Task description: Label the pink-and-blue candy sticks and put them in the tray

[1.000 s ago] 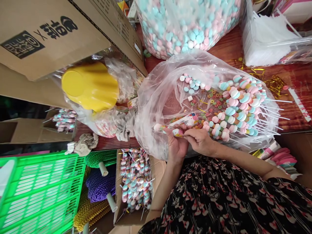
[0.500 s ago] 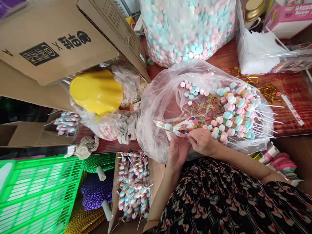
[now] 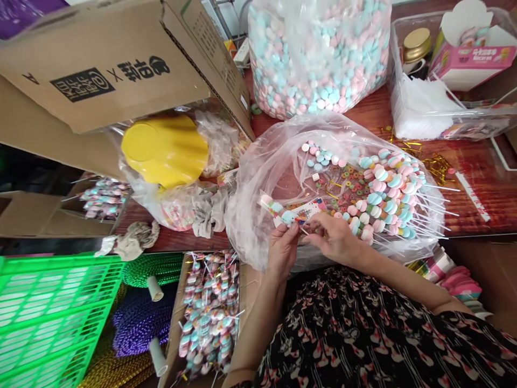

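My left hand [image 3: 283, 248] is closed on the lower end of a marshmallow skewer [image 3: 287, 216], which is in a clear wrapper and points to the upper left. Close beside it, my right hand [image 3: 335, 237] has its fingers pinched near the skewer's white stick; what lies between them is too small to make out. A printed card [image 3: 309, 209] lies just behind the hands. To the right is a pile of marshmallow skewers [image 3: 391, 188] with white sticks. Loose marshmallows [image 3: 321, 156] and small ring candies [image 3: 351, 186] lie on a clear plastic sheet [image 3: 252, 188].
A big bag of marshmallows [image 3: 319, 59] stands at the back. Left are a cardboard box [image 3: 121, 70] and a yellow bowl [image 3: 163, 148]. A clear bin [image 3: 416, 116] is at back right. Below the table edge sit a box of wrapped skewers [image 3: 210, 312] and a green crate [image 3: 52, 312].
My right fingers have shifted from the wrapper's end to beside the stick, slightly lower. The left hand has turned, its thumb now on the wrapped skewer. The view has shifted a little.
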Motion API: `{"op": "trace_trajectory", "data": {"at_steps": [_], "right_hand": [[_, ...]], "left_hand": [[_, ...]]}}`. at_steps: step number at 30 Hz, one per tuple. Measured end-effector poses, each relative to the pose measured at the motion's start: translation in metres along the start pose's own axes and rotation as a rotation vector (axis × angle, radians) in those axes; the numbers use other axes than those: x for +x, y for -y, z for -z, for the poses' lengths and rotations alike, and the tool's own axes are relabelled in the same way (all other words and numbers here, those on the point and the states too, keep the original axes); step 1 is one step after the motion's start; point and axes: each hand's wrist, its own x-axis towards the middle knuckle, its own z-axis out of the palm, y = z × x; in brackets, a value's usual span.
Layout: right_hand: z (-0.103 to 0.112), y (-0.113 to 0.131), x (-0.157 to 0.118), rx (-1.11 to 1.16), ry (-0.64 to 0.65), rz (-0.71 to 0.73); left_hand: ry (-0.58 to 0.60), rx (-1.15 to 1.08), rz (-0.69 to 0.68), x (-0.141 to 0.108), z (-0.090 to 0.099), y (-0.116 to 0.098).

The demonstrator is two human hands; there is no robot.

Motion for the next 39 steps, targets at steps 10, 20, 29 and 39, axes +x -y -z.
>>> {"op": "trace_trajectory", "data": {"at_steps": [10,20,29,39], "right_hand": [[-0.004,-0.007,0.007,-0.332,-0.059,0.115],[0.022,-0.002,0.018,-0.443,0.118,0.449],[0.058,-0.011,0.045,-0.637,0.480,0.678],[0.058,0.022,0.034,-0.529,0.933,0.117]], "left_hand": [[0.224,0.062,0.107,-0.008,-0.007,0.007],[0.149,0.073,0.118,-0.006,-0.004,-0.006],[0.751,0.391,0.340,-0.026,-0.002,-0.038],[0.646,1.768,-0.650,-0.032,0.003,-0.019]]}}
